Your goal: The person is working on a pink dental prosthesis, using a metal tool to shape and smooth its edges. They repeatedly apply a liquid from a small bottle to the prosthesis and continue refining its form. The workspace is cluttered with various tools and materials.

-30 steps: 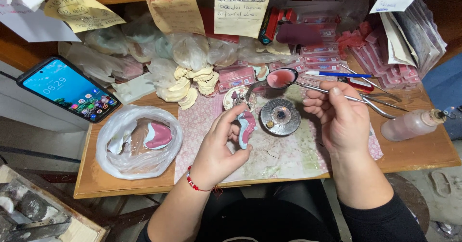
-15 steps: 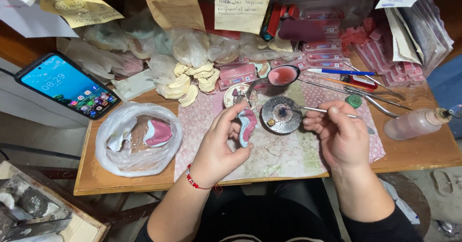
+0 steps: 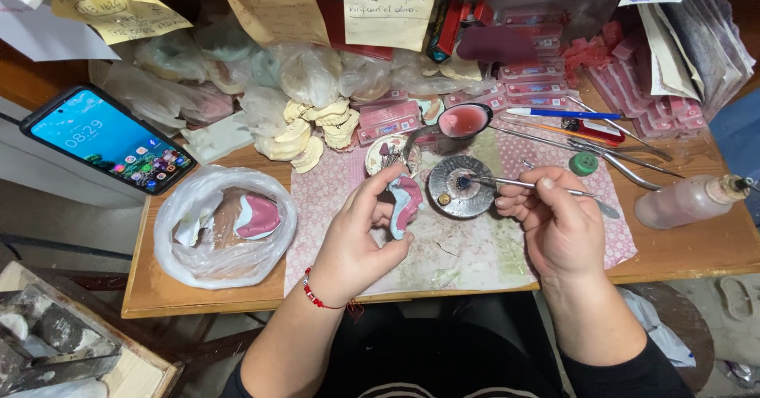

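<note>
A: Head view, entry one. Pink-and-blue dental model sits in the left hand, raised just above the patterned mat at the middle of the counter. Grip: fingers and thumb closed around the model, tilted on edge.

B: Right hand?

A: Closed in a pinch on a thin metal instrument. Its tip rests in the round metal dish, just right of the model. Something dark lies at the tip; too small to identify.

B: Step in hand?

A: Judged as loading the tip from the dish, with the model held ready beside it. Carrying the tip across to the model would call for a short, steady move left and a firm hold by the left hand.

B: Surroundings?

A: Small pink-filled bowl behind the dish. Green cap and long metal tools to the right, then a clear bottle lying on its side. Plastic bag with another pink piece sits left of the mat. Phone, screen lit, rests at far left. Pale plaster casts and paper notes lie behind.
</note>
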